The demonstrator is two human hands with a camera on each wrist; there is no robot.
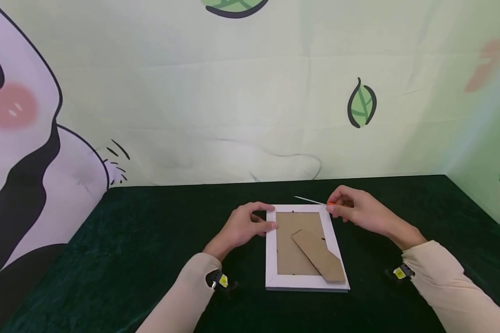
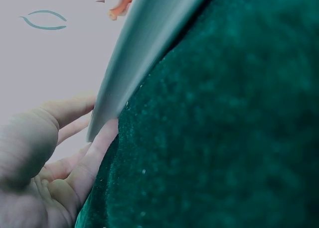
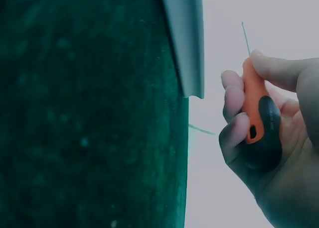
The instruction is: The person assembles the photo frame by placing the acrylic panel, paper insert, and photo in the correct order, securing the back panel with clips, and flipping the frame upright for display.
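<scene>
A white picture frame [image 1: 271,259] lies face down on the dark green tablecloth [image 1: 150,240], its brown backing board [image 1: 293,245] up and a cardboard stand flap [image 1: 318,255] lying across it. My left hand [image 1: 246,225] holds the frame's far left corner, fingers curled over the edge; the left wrist view shows the fingers [image 2: 75,118] against the frame edge [image 2: 139,54]. My right hand [image 1: 354,212] hovers by the far right corner and grips a small screwdriver [image 3: 256,108] with an orange and black handle, its thin shaft [image 1: 310,200] pointing left past the corner.
A pale green backdrop with leaf prints [image 1: 361,104] and a cartoon panda [image 1: 21,138] hangs behind the table. The table's right edge [image 1: 475,203] runs close to my right arm. Wrist-worn devices [image 1: 400,273] sit on both sleeves.
</scene>
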